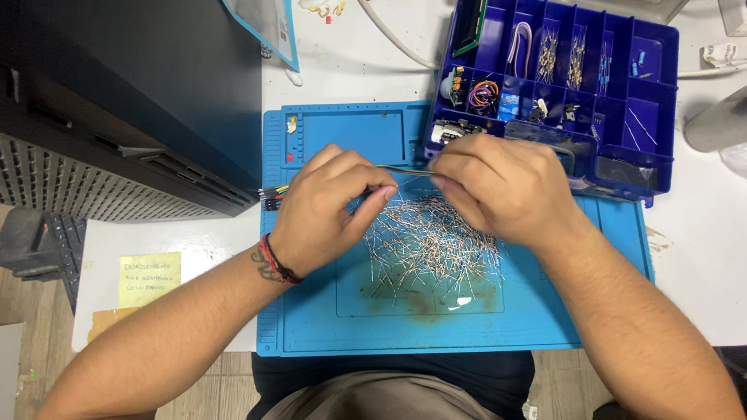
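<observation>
- A person's left hand [325, 206] and right hand [495, 188] met above a blue work mat [543, 312], fingertips pinched closed on the two ends of a thin wire lead [412, 170] stretched between them.
- Whether the lead carried a component body could not be told; it was too fine to make out.
- Directly beneath the hands, a loose heap of small leaded components [433, 241] lay spread over the middle of the mat, touching a brownish stained patch [411, 302] near its front edge.
- The left wrist wore a dark cord bracelet [279, 260].
- Behind the right hand, resting partly on the mat's far edge, stood a purple compartment organiser box [657, 108], open.
- Its upper row held a flat ribbon of pale wires [520, 44], then two cells of taped, leaded parts [561, 60], and a cell with a few small blue pieces [641, 62].
- Its middle row held a coil of coloured wire [484, 94], a cell of small orange and dark parts [457, 85], and dark parts [552, 110]; the nearest cell at left held a small whitish module [449, 132].
- A green circuit board [472, 22] stood on edge along the box's left wall.
- A moulded tray section [353, 133] at the mat's far left corner looked bare apart from one small item in a side slot.
- To the left sat a black cabinet [109, 65]; a yellow sticky note [149, 277] lay on the white table [723, 282]; a metal cylinder [745, 110] lay at right.
</observation>
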